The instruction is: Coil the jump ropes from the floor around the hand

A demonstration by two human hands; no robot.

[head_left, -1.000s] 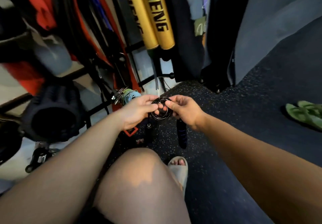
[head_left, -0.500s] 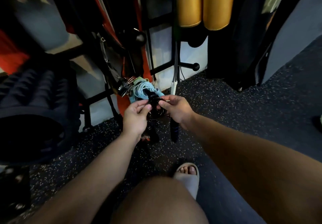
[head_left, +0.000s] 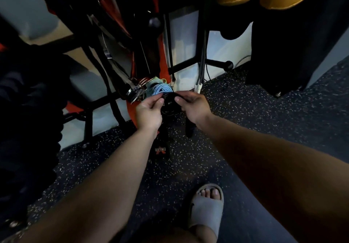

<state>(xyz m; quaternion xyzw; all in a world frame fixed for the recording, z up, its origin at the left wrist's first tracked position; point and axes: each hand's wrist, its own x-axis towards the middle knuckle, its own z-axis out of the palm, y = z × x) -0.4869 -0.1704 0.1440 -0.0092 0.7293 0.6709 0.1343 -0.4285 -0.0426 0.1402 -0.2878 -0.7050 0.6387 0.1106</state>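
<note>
Blk rope coil [head_left: 168, 104]; lt-blue rope bundle [head_left: 158, 89]; speckled blk floor [head_left: 264, 110].

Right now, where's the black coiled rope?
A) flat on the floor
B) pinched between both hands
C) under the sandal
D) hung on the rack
B: the left hand and the right hand each pinch one side of the black coiled rope, holding it up off the speckled floor.
</note>
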